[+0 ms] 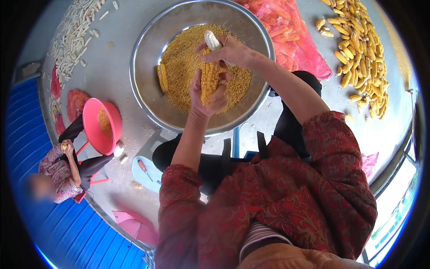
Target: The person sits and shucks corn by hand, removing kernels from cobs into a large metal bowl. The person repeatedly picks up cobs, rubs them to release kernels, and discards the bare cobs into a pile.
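From here: left hand [208, 96] wrapped round a corn ear [209, 83], right hand [228, 51] pinching a white cob [212, 41] at its top; can't tell if they're one piece. Both over the metal bowl [150, 96]. Loose grip could drop the ear; hard rubbing could flick kernels [183, 49] out. Second ear [162, 78] inside, 9 o'clock, may block reaching. Red sack [286, 45] 2 o'clock, corn pile [365, 58] 3, pink basin [92, 121] 8.

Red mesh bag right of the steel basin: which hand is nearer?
Right. The right hand is over the basin, left of the bag; the left hand is farther left, lower in view.
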A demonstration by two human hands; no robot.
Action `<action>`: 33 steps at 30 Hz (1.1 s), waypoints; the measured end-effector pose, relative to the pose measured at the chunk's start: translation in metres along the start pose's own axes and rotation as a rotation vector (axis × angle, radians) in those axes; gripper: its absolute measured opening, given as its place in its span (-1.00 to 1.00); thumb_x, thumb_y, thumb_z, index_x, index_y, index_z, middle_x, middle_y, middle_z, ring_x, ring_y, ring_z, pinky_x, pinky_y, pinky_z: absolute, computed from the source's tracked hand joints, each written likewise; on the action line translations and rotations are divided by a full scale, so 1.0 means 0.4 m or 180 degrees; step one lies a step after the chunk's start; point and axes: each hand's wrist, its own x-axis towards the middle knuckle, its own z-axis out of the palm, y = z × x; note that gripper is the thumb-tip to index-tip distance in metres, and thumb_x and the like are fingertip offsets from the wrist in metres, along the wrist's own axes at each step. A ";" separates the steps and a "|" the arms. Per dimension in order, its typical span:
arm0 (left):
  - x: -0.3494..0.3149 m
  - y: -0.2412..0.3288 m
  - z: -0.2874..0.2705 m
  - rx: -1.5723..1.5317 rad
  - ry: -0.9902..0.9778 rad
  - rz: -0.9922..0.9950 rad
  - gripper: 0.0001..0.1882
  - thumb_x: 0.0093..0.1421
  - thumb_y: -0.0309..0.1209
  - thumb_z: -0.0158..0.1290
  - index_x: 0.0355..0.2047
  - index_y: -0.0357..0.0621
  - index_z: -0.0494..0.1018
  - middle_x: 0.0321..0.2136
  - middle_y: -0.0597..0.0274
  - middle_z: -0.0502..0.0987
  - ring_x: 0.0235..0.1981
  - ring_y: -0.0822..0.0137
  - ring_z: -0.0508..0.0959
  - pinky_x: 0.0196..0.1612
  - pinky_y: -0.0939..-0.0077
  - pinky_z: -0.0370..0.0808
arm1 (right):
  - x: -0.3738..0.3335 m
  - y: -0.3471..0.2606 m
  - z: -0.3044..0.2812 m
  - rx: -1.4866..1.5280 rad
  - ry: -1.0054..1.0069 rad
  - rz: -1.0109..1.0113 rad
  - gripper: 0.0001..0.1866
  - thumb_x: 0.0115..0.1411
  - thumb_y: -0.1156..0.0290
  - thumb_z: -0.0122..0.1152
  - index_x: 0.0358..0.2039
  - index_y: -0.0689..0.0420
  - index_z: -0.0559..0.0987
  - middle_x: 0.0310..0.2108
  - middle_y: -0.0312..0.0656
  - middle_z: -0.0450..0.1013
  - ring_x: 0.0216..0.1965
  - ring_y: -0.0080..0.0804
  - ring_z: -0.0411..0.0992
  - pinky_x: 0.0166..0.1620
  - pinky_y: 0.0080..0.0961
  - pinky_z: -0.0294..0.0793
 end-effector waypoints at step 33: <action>-0.081 -0.033 -0.122 0.5207 0.3333 -0.0249 -0.86 -0.08 -0.47 0.08 -0.57 -0.29 0.37 -0.73 0.19 0.39 -0.79 0.38 0.37 -0.71 0.41 0.33 | 0.065 0.167 0.190 -0.2286 0.1184 0.0502 -0.63 0.01 0.15 0.32 -0.54 0.27 0.57 -0.62 -0.02 0.49 -0.55 -0.18 0.50 -0.45 -0.31 0.46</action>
